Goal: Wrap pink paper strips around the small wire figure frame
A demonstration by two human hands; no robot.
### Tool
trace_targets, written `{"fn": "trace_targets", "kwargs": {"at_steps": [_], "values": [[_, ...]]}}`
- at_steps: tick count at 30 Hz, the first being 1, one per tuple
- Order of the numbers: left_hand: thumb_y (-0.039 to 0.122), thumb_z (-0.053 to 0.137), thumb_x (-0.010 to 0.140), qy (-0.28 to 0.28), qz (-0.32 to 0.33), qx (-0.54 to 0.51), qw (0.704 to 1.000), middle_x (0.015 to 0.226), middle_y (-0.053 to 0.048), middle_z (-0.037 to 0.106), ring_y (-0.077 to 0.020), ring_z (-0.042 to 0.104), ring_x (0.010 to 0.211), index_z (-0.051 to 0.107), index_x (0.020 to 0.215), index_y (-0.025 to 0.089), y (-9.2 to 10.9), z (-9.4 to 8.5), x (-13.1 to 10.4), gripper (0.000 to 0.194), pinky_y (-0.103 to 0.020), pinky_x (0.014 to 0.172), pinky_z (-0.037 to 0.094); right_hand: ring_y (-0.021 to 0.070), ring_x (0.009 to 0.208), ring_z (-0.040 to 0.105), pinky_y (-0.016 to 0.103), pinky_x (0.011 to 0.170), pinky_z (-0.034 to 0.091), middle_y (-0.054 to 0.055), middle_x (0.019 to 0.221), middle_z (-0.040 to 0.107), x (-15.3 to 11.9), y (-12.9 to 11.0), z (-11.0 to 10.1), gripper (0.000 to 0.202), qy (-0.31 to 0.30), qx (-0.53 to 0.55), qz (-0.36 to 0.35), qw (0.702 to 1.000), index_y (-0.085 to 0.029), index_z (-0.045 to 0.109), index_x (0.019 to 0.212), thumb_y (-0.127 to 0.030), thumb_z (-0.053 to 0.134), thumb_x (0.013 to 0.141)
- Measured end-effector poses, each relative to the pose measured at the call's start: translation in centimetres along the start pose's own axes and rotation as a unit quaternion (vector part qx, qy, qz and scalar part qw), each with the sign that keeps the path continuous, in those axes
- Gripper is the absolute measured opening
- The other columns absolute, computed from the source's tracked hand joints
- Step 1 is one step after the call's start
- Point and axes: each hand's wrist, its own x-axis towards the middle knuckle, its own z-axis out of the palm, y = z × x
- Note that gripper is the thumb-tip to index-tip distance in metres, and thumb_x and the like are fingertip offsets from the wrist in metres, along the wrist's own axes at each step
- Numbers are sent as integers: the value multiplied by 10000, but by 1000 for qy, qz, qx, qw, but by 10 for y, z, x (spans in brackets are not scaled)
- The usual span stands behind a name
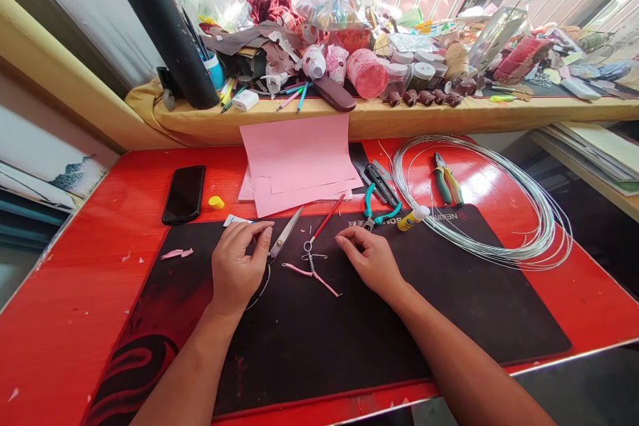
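Observation:
My left hand is closed, thumb and fingertips drawn together, beside the scissors; the scissors' handles are partly hidden by it. Opposite, my right hand has its fingers bent into a pinch above the black mat. Whether either hand holds anything small cannot be made out. Between them lies a little wire figure with a looped head, a coiled body and legs wrapped in pink. A red stick-like tool touches or lies just behind its head. Behind my left fingers pokes out a white and blue tube.
Turquoise-handled pliers, a glue stick, a black cutter, a wire coil and yellow-green pliers lie right. Pink paper sits behind, a phone and yellow cap left. A flask stands on the crowded sill.

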Motion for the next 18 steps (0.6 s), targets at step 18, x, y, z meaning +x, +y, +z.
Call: {"fn": "trace_targets", "kwargs": {"at_steps": [18], "values": [[194,635,1013,-5,6,9,1000,837,-43,728,-189,625,764,756,1005,189,-1,0,0,122,-337,790,512,163,623,554,284,575,383,1,702,663,-1,-2,-1,244,-12,-23,-2,1000,-213,727,928,-414,615,1006]]}}
